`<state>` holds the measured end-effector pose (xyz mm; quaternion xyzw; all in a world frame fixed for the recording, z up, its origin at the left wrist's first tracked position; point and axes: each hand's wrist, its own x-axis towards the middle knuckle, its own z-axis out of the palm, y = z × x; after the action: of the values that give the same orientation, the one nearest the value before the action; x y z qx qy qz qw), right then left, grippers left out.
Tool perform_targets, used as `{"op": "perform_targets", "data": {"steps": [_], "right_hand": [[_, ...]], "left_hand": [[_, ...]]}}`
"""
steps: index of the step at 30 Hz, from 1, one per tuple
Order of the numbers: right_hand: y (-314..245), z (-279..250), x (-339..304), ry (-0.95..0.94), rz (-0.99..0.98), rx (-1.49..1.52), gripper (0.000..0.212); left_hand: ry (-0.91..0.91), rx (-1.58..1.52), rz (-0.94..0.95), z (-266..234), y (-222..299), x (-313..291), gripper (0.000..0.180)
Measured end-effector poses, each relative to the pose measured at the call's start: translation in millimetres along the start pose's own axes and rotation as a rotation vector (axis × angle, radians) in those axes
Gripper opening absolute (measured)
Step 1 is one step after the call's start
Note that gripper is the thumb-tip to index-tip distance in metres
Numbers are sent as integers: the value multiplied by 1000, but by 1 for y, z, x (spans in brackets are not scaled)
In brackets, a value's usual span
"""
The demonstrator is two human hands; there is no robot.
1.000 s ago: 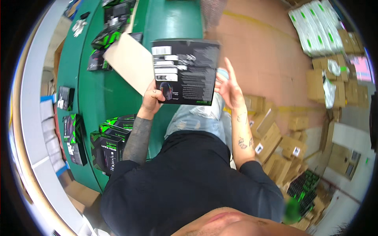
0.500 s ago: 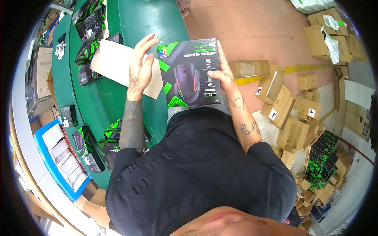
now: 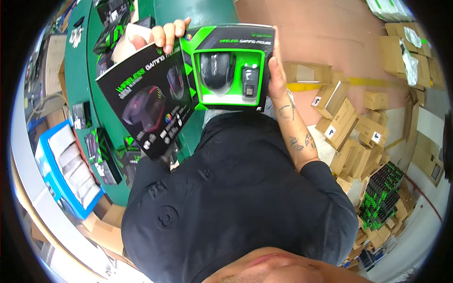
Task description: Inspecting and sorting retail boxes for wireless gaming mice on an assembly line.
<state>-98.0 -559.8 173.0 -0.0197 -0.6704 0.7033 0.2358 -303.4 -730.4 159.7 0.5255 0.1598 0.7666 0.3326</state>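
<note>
A black and green mouse box (image 3: 231, 43) is held up in front of my chest with its front cover flap (image 3: 158, 101) swung out to the left. Through the green-framed window show a black computer mouse (image 3: 217, 70) and, to its right, a small USB receiver (image 3: 249, 82) in a dark holder. Fingers of my left hand (image 3: 165, 36) curl over the flap's top edge; the rest of that hand is behind it. My right hand (image 3: 277, 78) grips the box's right side, its thumb on the near face and its other fingers mostly hidden.
On the green table (image 3: 80, 61) to the left lie several similar boxes (image 3: 96, 146) and white gloves (image 3: 76, 35). A blue-rimmed bin (image 3: 56, 177) stands beside it. Cardboard boxes (image 3: 349, 127) litter the floor at right, near stacked black-green boxes (image 3: 380, 198).
My left hand has moved to the cover flap, which has opened leftward, uncovering the window with the mouse. The box has risen slightly in view, still in my right hand.
</note>
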Motion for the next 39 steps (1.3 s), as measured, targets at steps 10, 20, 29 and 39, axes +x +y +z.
{"op": "perform_targets", "data": {"steps": [10,20,29,39], "right_hand": [[12,33,-13,187,318,522,64],[40,47,-16,-238,748,243,42],[77,50,-31,-402,817,107,36],[96,32,-40,-254,914,352,32]], "left_hand": [[938,1143,-699,83,1,-18,71],[1532,818,-607,209,195,-161,46],[1378,1187,-1750,229,258,-205,84],[1673,683,-848,-123,179,-192,69]]}}
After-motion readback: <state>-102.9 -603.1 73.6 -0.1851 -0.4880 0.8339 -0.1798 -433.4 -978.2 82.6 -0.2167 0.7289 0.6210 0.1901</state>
